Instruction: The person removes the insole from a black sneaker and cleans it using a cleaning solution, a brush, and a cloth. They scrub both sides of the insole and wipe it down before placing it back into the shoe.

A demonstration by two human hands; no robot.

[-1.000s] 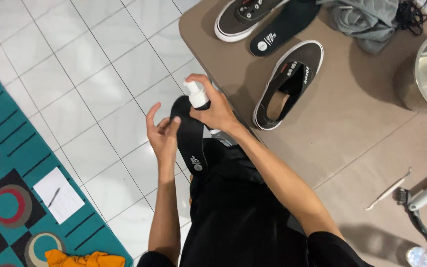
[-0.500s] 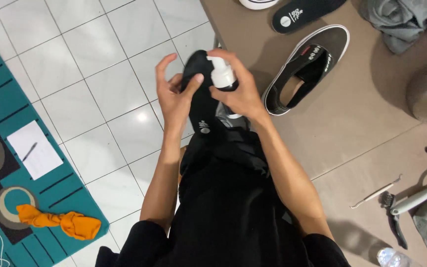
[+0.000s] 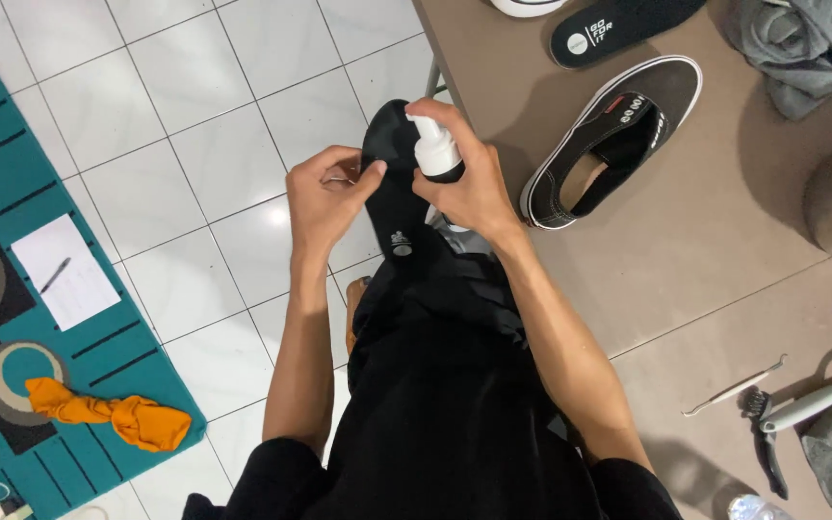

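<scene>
White glossy floor tiles [image 3: 195,164] lie under me, with a brown tabletop [image 3: 705,270] to my right and a teal patterned rug [image 3: 12,154] along the left.

Nearest, over my lap, my left hand [image 3: 325,197] pinches the edge of a flat black foam insole [image 3: 395,193], fingers closed on it, holding it lengthwise out over the tiles just off the table's near-left corner. My right hand [image 3: 464,188] is wrapped around a small dark spray bottle with a white pump head [image 3: 435,149], forefinger on the top and the nozzle held just above the insole. As I judge it, the work is partway: this insole is out of its shoe and under the spray, while no wet patch shows on it, so I cannot tell how much has gone on.

A small white mark sits near the middle of the insole.

Further out on the tabletop, a black canvas slip-on shoe with a white sole [image 3: 613,140] lies open and without its insole, with a small red tab and a dark tag inside. At the far edge a second black insole [image 3: 628,24] lies flat, carrying a white round mark and white lettering. Grey cloth [image 3: 801,43] is bunched in the far-right corner.

On the rug sit a white paper sheet with a pen [image 3: 62,272] and a crumpled orange cloth [image 3: 113,414].
</scene>
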